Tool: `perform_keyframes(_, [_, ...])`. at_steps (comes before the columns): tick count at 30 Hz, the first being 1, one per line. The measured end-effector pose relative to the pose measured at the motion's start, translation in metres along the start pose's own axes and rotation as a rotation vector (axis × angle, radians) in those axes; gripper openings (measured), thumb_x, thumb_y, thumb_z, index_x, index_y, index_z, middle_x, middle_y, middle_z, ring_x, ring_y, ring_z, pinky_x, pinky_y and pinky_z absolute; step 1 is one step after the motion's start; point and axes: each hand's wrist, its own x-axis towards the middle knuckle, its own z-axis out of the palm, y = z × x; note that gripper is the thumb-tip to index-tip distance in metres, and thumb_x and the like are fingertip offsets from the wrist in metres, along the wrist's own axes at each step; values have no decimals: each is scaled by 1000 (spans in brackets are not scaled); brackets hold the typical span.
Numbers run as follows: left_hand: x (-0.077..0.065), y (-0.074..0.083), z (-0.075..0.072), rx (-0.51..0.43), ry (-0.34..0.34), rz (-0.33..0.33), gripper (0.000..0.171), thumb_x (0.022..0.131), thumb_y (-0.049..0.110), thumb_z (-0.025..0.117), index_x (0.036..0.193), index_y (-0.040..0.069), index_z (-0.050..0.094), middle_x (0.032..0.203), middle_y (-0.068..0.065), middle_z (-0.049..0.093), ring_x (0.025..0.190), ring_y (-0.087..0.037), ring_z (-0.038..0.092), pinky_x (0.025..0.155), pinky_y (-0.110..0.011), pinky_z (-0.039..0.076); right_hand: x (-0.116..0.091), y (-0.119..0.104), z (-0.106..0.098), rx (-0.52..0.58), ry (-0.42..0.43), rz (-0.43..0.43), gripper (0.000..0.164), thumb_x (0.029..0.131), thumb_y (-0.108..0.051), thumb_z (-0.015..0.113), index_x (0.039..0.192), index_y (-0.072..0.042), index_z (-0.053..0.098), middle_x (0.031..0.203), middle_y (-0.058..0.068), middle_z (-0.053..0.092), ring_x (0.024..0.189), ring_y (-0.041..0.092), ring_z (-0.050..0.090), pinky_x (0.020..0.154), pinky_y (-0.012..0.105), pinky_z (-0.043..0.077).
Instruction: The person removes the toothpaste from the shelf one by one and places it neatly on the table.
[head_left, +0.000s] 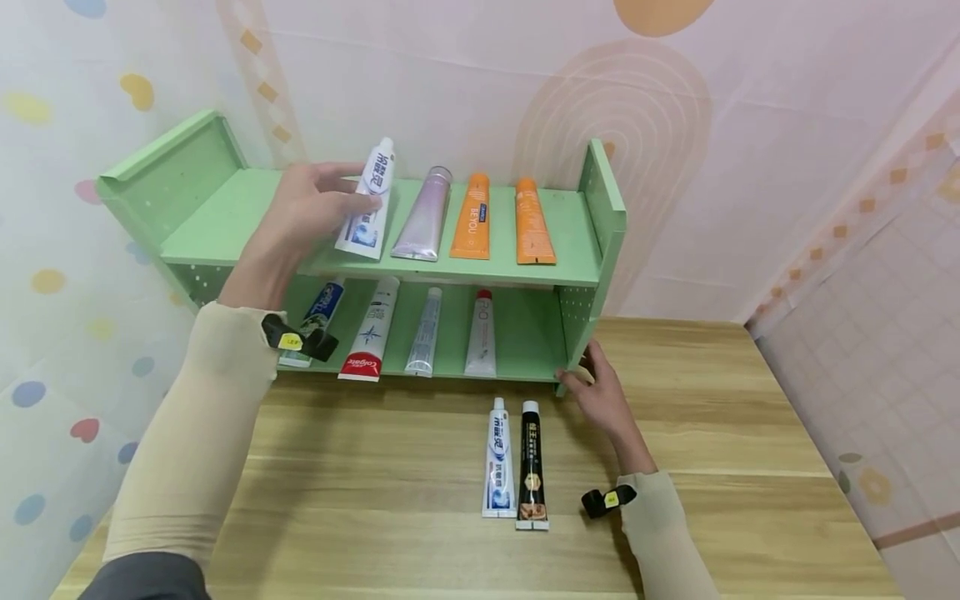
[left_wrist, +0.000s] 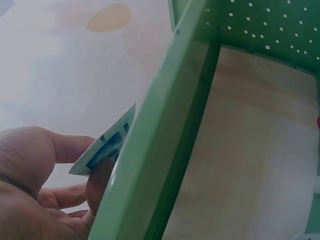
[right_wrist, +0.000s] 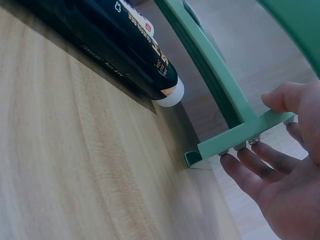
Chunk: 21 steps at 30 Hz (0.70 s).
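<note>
white tube [head_left: 366, 218] is sitting in your left hand [head_left: 309, 204], thumb and fingers pinching it narrow; you're holding it at the shelf's [head_left: 217, 218] upper tier, just left of the purple tube [head_left: 422, 218]. can't tell if it's touching the tier. your right hand [head_left: 602, 396] is gripping the right panel [head_left: 609, 242] low at its front edge. two orange tubes [head_left: 471, 221] are lying further right; four tubes [head_left: 369, 329] are lying below. black tube [head_left: 532, 462] is lying beside another white one [head_left: 498, 467] on the table [head_left: 375, 500].
</note>
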Motion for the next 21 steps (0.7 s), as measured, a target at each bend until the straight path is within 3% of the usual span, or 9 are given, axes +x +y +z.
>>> perform_keyframes(6, [-14,1,-1,-103,14,20,70,93,31,77,155,34,44,159,-7,46,112,-19,67,79,-25,62,0,-1,1,-1,1,-20,75,100,-9,64,161,-31,28,161,13,39,146,41,40,113,63,43])
perform_keyframes(14, [-33,-2,4,-171,39,65,66,92,28,79,151,33,51,155,-7,50,102,-14,68,77,-24,61,-3,-2,1,14,-1,-8,75,99,-9,65,161,-31,28,161,13,39,146,41,40,115,61,41])
perform_keyframes(21, [-48,-7,15,-190,63,99,63,93,28,77,151,34,51,151,-8,51,104,-16,69,74,-23,61,-3,-2,0,9,-2,2,75,100,-11,65,161,-32,28,161,13,39,147,40,40,115,62,40])
